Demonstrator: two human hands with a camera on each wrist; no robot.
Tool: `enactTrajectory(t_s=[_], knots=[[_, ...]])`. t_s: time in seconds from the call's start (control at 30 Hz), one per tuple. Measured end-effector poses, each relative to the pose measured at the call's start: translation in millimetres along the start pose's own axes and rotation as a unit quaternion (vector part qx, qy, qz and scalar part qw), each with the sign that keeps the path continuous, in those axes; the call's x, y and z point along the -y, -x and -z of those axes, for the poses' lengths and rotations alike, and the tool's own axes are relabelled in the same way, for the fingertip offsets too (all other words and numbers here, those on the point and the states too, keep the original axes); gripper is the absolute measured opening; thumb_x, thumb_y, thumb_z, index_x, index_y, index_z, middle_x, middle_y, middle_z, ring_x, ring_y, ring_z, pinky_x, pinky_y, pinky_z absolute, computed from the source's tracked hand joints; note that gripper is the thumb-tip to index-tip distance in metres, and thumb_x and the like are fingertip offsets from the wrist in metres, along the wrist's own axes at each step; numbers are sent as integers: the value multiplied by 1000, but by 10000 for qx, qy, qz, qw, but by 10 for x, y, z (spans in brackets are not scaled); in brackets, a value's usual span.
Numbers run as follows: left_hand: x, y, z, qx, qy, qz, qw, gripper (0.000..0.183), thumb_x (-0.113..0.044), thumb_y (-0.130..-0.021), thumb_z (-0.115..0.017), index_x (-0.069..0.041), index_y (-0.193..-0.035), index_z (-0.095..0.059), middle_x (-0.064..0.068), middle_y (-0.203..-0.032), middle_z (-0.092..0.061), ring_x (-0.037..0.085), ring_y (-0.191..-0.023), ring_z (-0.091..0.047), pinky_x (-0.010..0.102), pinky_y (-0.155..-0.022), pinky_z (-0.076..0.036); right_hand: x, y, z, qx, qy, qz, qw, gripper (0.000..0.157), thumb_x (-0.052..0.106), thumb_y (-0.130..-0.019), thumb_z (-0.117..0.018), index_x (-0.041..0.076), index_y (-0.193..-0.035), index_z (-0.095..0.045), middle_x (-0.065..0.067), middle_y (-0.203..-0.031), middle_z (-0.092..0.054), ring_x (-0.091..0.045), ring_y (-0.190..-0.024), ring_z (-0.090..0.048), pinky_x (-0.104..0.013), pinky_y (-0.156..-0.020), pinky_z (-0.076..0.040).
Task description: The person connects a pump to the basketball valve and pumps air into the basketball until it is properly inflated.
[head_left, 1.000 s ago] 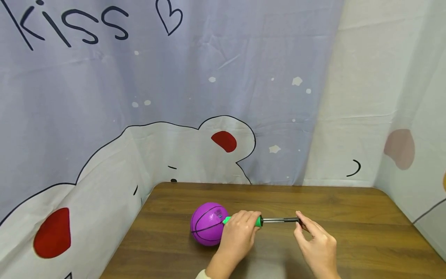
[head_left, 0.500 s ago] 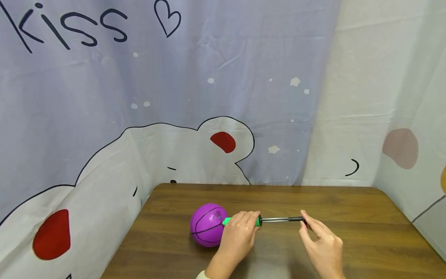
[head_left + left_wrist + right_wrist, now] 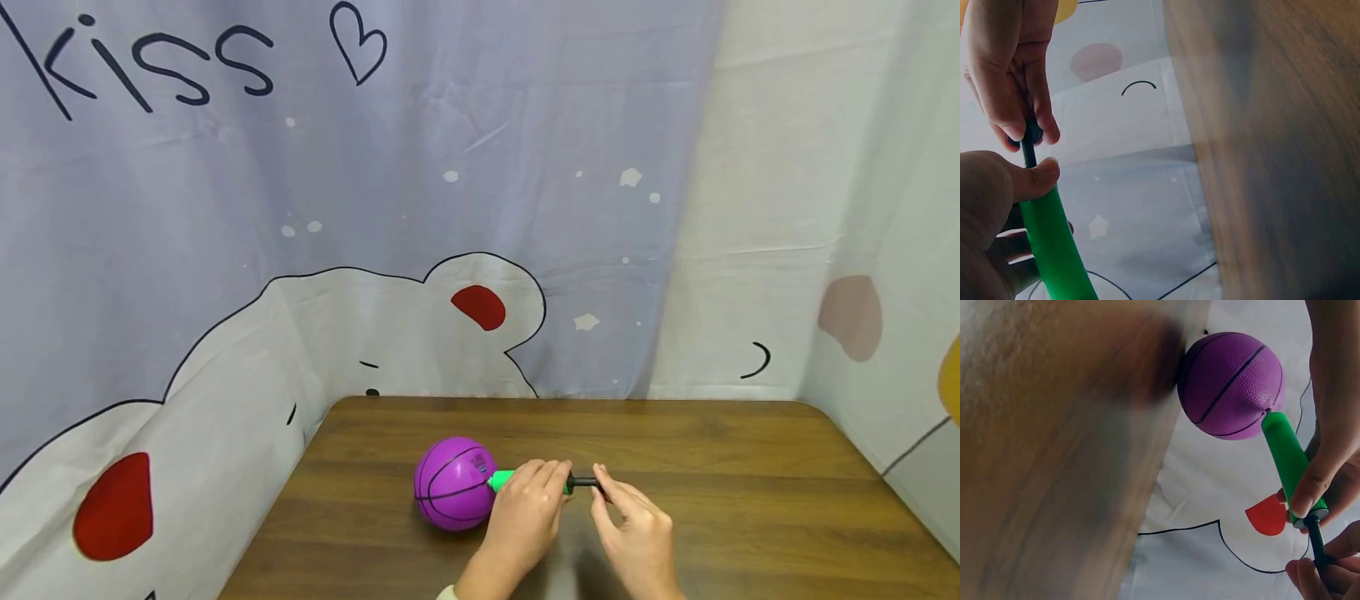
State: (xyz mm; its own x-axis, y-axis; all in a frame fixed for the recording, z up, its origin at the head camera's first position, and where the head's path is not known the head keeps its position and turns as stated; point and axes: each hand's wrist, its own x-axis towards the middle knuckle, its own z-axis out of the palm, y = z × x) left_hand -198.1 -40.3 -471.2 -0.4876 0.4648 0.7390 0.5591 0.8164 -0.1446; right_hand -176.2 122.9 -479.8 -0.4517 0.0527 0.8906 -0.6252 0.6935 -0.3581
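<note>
A purple ball (image 3: 454,485) with black basketball lines sits at the left of the table. The tip of a green hand pump (image 3: 1286,453) meets the ball's surface, which dimples around that spot in the right wrist view. My left hand (image 3: 522,518) grips the pump's green barrel (image 3: 1054,244), thumb near its end cap. At the other end, my right hand (image 3: 636,533) pinches the black handle (image 3: 1032,132) between thumb and fingers. Only a short dark stretch of the rod (image 3: 583,482) shows between the two hands. The pump lies roughly level.
The brown wooden table (image 3: 750,467) spreads out to the right of the hands. Behind it and at both sides hangs a printed cloth (image 3: 420,167), which meets the table's back edge.
My right hand first drew the handle slightly rightward, then moved well left toward my left hand, so the silvery rod no longer shows. The ball and left hand shifted slightly right in view.
</note>
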Motion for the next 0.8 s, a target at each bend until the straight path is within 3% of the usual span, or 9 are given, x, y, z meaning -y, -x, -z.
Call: enactTrajectory(t_s=[0.23,0.43,0.67,0.8], knots=[[17,10,13,138,228,12,9996,44,-26,-75,-88,-13,-114,-71,-5,-105,-74,9,-95,-68,23,-90,-56,-73,-7,63,-20,-299,-165,9994,38,-13,-67,-77,-2,-103,-78,-15,-95,-77,-17,-69,-75,-6,-72,-53],[83,26,41,95,267,117,9995,44,-24,-75,-87,-14,-114,-70,-5,-105,-72,10,-96,-68,24,-92,-55,-201,-91,190,-545,-15,-5,9985,31,-2,-69,-70,2,-99,-80,-9,-93,-78,-11,-68,-74,-3,-75,-51],[138,44,52,118,234,247,9993,43,-23,-77,-86,-14,-116,-70,-5,-105,-72,10,-95,-67,24,-91,-55,-280,-148,368,-656,193,-282,9973,33,-2,-71,-71,6,-101,-81,-9,-91,-78,12,-79,-67,2,-79,-45],[149,47,58,161,264,237,9992,43,-23,-78,-85,-14,-117,-69,-5,-106,-72,11,-96,-68,25,-91,-55,-287,-154,419,-578,228,-316,9976,33,-1,-73,-70,7,-104,-81,-9,-89,-78,17,-82,-64,3,-81,-43]])
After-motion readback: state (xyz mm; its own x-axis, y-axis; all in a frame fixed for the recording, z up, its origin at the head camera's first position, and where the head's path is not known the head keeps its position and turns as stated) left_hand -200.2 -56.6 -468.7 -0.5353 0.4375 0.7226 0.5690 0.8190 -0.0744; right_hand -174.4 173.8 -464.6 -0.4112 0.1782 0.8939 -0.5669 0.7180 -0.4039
